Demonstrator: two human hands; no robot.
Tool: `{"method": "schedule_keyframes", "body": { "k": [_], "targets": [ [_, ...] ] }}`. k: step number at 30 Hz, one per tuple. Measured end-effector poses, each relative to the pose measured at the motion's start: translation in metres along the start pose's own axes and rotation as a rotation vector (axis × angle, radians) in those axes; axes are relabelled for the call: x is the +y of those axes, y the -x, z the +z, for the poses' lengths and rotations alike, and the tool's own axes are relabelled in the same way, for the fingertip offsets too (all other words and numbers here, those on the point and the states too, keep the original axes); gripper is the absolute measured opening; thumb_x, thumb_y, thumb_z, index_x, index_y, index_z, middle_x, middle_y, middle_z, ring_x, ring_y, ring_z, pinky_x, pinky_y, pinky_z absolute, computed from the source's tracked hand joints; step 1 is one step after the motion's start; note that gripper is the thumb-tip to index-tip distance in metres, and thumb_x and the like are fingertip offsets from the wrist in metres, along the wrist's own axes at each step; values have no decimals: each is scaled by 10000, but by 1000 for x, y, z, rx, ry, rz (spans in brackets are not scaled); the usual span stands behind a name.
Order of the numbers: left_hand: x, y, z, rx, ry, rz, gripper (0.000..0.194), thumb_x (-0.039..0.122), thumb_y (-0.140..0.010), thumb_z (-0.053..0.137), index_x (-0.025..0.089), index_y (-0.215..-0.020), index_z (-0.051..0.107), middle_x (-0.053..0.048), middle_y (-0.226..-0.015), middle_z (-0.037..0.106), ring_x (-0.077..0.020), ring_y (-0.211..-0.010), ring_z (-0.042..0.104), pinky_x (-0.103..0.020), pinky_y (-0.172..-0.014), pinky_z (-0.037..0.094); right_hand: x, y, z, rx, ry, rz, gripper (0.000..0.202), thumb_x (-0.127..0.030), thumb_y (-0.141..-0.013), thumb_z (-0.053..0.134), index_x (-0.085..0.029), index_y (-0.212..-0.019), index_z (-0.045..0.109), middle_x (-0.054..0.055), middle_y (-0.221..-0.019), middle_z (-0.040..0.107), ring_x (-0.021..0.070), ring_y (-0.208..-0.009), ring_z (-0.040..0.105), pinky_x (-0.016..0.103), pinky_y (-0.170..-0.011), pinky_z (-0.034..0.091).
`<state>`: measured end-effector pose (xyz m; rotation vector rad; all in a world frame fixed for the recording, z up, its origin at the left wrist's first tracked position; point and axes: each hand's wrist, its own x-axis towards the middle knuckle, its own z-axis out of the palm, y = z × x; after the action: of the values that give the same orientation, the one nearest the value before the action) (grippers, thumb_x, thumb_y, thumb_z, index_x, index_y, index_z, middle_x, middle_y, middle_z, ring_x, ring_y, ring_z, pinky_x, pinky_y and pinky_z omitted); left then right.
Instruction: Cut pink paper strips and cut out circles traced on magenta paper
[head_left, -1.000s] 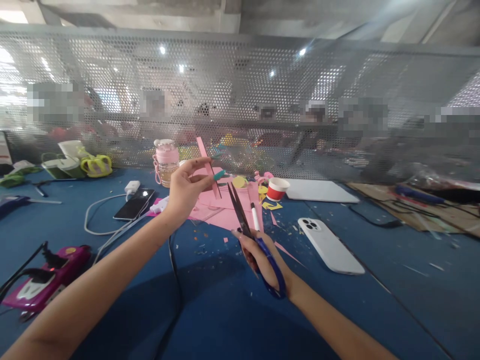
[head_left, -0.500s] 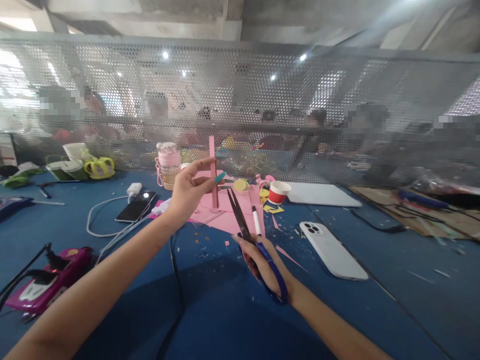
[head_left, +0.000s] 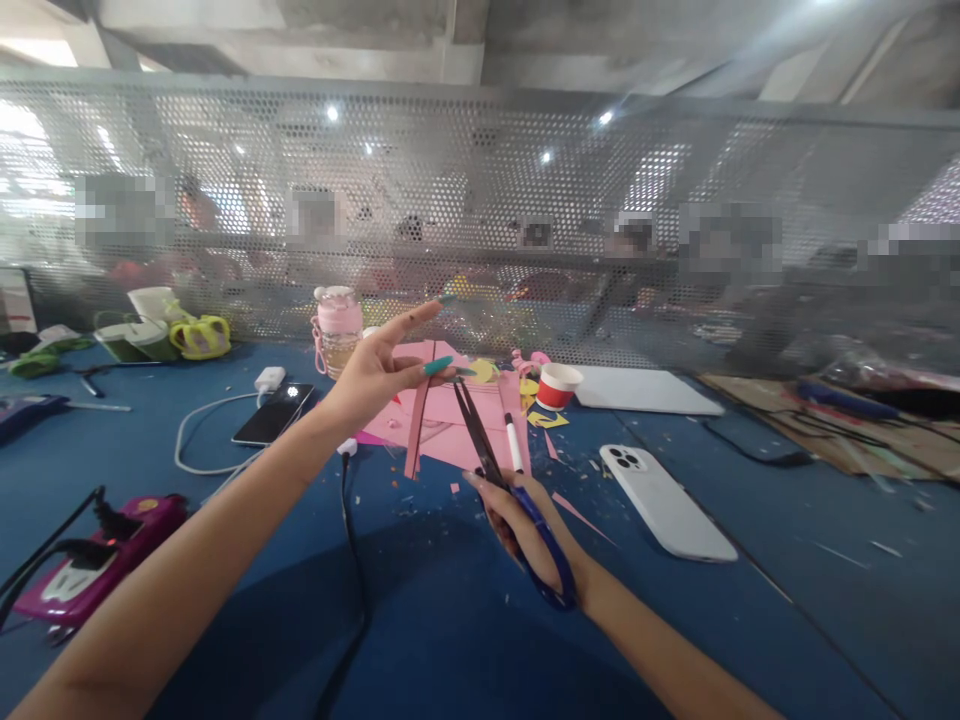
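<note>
My left hand (head_left: 379, 368) pinches a narrow pink paper strip (head_left: 415, 438) between the thumb and a finger, while the index finger points outward. The strip hangs down at a slight tilt over pink paper sheets (head_left: 465, 430). In my right hand (head_left: 529, 525) is a pair of scissors (head_left: 480, 435) with dark blades and blue handles. The blades point away from me, a little apart, with their tips close to the left fingertips and no paper visibly between them. A white marker (head_left: 513, 440) with a black cap lies just right of the blades.
Yellow paper scraps (head_left: 547, 419) lie beside a red-and-white paper cup (head_left: 557, 388). On the right are a white phone (head_left: 667, 500) and a flat white object (head_left: 645, 390). A pink bottle (head_left: 337, 325), a black phone (head_left: 274, 414) and a purple power strip (head_left: 105, 555) stand left. A perforated metal screen (head_left: 480, 200) runs behind.
The pink strip has dropped lower in my left hand and tilted, its lower end now nearer me. My left index finger has lifted off it and straightened. The right hand and scissors stay put.
</note>
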<state>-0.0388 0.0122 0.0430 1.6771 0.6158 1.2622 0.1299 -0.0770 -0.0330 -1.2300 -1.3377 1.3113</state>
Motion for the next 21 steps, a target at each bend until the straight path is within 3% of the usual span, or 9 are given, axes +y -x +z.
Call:
{"method": "schedule_keyframes", "body": {
  "k": [5, 8, 12, 17, 21],
  "targets": [
    [-4, -2, 3, 71, 53, 34, 407, 139, -658, 665, 221, -1023, 505, -64, -1158, 578, -168, -804, 671, -285, -772, 542, 3, -3, -1, 53, -74, 5, 432, -565, -659, 593, -183, -555, 418, -86, -389, 352, 40, -314, 309, 167, -304, 235],
    [-10, -1, 9, 128, 125, 12, 376, 169, -650, 681, 229, -907, 412, -33, -1002, 643, -160, -770, 675, -293, -730, 551, 6, -7, -2, 99, -160, -33, 443, -576, -680, 563, -165, -541, 476, -66, -380, 395, 48, -296, 350, 170, -296, 287],
    [-17, -1, 14, 148, 157, -38, 373, 207, -639, 689, 224, -796, 350, -14, -839, 665, -172, -757, 677, -280, -670, 556, 10, -12, -2, 66, -327, -79, 425, -562, -675, 554, -162, -538, 524, -39, -379, 461, 69, -291, 397, 184, -291, 339],
    [-19, 0, 15, 100, 161, -73, 293, 204, -619, 700, 199, -736, 431, -7, -751, 669, -183, -766, 677, -271, -682, 554, 8, -14, 0, 76, -452, -14, 378, -522, -646, 579, -174, -519, 503, -14, -433, 541, 69, -294, 414, 184, -271, 338],
    [-19, 2, 22, 119, 120, -104, 214, 194, -611, 701, 168, -748, 538, -27, -773, 675, -171, -753, 676, -261, -701, 557, 4, -14, 2, 43, -480, -67, 366, -527, -634, 609, -169, -581, 556, -20, -450, 535, 90, -368, 470, 210, -348, 426]
  ]
}}
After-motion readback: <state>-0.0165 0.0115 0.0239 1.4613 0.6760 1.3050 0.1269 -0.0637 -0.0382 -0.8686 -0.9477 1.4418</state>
